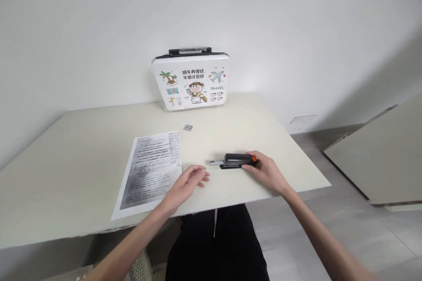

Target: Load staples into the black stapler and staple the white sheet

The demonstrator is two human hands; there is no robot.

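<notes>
On the near right part of the pale table (273,140), a black stapler (238,160) lies on its base, its metal staple tray (216,163) sticking out to the left. The right hand (267,170) has hold of its right, orange-marked end, thumb on the near side and fingers bent round the far side. Just left of the tray's tip, the left hand (191,183) is held palm inward, fingers loosely curled and spread a little from the thumb, with nothing in them. Left of that hand lies a printed sheet (154,171), and beyond its far right corner a small grey block (187,127) (too small to name surely). Farther back, a white hard-shell case (193,82) with cartoon prints and "TRAVEL" stands near the wall (280,35).
</notes>
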